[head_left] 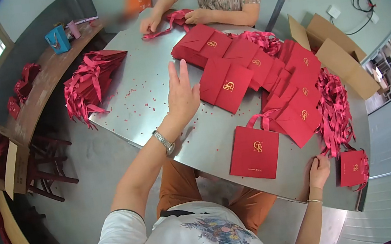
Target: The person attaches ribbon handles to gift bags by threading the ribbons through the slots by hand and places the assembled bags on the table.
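Observation:
My left hand (183, 95) is raised over the metal table, fingers stretched out and empty, just left of a stack of flat red paper bags (228, 86) with gold lettering. Near the table's right side, my right hand (319, 170) has its fingers closed on the end of a red ribbon at the bottom of a ribbon heap (335, 115). A single red gift bag (255, 152) with a ribbon handle lies flat between my hands. Beyond my right hand is a smaller-looking red bag (353, 168) at the table edge.
Opposite me, a person's hands (153, 24) handle a red bag and ribbon. Ribboned bags (92, 84) are piled at the table's left corner. Red dots are scattered over the metal table (136, 100). An open carton (337, 48) stands at the right, another (10, 164) at the left.

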Action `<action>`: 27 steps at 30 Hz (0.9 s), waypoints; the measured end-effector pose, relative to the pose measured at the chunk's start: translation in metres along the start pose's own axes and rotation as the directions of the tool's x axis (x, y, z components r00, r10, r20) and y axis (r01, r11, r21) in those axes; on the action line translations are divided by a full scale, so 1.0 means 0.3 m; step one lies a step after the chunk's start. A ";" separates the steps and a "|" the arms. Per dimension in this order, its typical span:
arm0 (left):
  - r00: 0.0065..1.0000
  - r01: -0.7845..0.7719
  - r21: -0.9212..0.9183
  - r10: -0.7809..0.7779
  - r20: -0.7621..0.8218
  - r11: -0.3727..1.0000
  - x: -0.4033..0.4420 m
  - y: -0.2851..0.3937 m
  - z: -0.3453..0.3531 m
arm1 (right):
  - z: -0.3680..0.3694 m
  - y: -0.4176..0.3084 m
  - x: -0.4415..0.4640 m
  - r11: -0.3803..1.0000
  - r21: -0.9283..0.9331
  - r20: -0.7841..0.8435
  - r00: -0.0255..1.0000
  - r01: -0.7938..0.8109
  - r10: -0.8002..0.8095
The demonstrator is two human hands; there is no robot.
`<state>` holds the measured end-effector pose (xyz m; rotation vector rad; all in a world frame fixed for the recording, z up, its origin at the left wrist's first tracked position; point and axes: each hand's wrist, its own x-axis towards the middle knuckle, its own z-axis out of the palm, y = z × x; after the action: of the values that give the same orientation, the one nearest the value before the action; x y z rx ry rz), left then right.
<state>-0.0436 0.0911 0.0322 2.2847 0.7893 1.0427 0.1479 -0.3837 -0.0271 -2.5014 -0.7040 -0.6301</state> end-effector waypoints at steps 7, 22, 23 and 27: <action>0.974 0.218 -0.182 -0.203 0.097 0.959 0.009 -0.106 0.041 | -0.002 -0.006 0.003 0.998 -0.021 -0.043 0.998 0.051 -0.051; 0.992 0.125 -0.082 -0.122 0.041 0.989 -0.076 -0.020 -0.075 | 0.003 0.008 -0.003 0.997 -0.034 -0.058 0.996 0.069 -0.071; 0.997 0.081 -0.110 -0.081 0.005 0.991 -0.070 -0.015 -0.093 | 0.004 0.010 -0.005 0.997 -0.040 -0.065 0.995 0.070 -0.072; 0.996 -0.028 -0.050 0.024 -0.086 0.998 -0.015 0.002 -0.181 | 0.012 0.033 0.013 0.982 -0.187 0.068 0.998 0.032 -0.020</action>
<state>-0.0888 0.0985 0.0617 2.2257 0.7597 1.1661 0.1575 -0.3880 -0.0308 -2.7010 -0.7327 -0.6534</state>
